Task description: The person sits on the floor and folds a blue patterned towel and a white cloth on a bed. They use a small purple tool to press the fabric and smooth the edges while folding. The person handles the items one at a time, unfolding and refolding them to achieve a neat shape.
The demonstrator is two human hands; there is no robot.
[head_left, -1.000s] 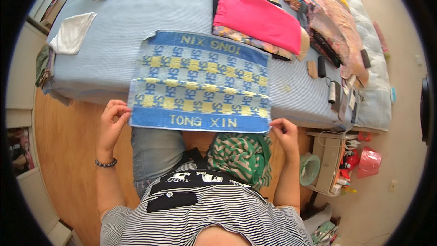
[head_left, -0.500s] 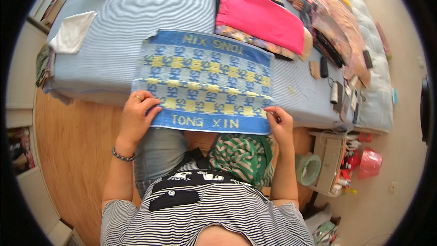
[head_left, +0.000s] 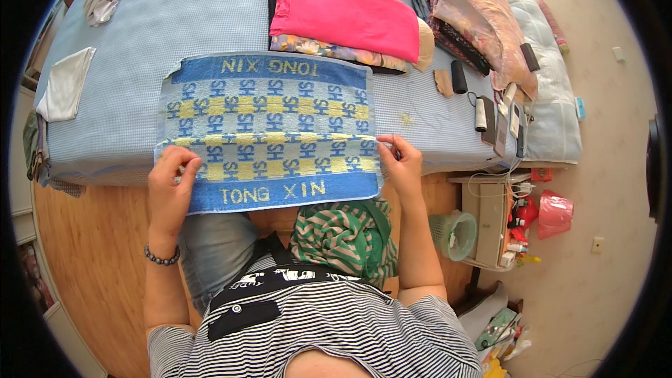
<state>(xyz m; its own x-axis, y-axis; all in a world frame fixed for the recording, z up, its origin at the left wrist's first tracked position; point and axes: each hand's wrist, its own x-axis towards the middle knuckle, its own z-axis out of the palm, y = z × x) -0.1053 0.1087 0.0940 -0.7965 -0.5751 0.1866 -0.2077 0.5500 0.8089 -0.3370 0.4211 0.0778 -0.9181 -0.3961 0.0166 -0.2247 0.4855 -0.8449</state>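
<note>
A blue, pale-blue and yellow patterned towel (head_left: 269,108) is spread over the bed's near edge, and its front border hangs above my lap. My left hand (head_left: 173,176) pinches its left side, with a beaded bracelet round the wrist. On the opposite side, my right hand (head_left: 399,157) grips the towel's right edge between thumb and fingers. A low ridge runs across the towel between the two hands. Bunched on my lap below it lies a green and beige striped cloth (head_left: 341,238).
Folded clothes with pink fabric (head_left: 343,14) on top lie behind the towel. White cloths (head_left: 68,85) rest at the bed's left. Phones (head_left: 501,133), cables and small dark items sit at the right. A green basket (head_left: 453,234) stands beside a small cabinet (head_left: 483,227).
The whole view has shifted, so the bed and towel appear further left. My right hand has moved up the towel's right edge, away from the front corner. Both hands still hold the towel.
</note>
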